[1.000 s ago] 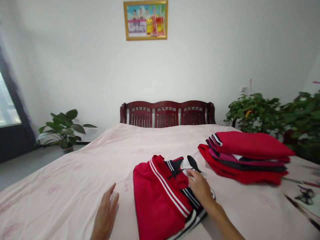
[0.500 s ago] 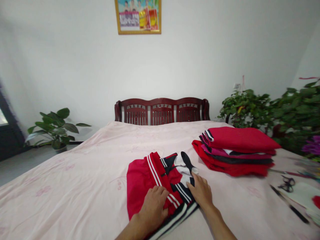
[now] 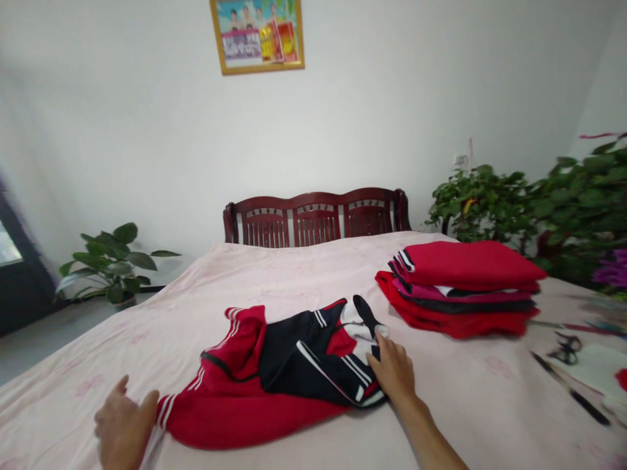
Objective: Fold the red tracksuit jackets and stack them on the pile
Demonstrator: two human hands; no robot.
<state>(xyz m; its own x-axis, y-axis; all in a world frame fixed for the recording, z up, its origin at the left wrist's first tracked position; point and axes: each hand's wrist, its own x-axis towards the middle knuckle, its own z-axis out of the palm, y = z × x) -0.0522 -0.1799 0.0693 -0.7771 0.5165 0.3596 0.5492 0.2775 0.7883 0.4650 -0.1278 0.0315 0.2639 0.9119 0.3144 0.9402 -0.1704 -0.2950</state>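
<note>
Red-and-black track jacket (image 3: 304, 365) no longer folded, one sleeve (image 3: 230, 418) spread leftward, left hand (image 3: 123, 421) out beside its cuff (image 3: 164, 411).

A home bedroom: double bed (image 3: 294, 274), potted plant (image 3: 113, 267).

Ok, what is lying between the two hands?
A red and black track jacket lies between the left hand and right hand, on the pink bedsheet, in the head view.
</note>
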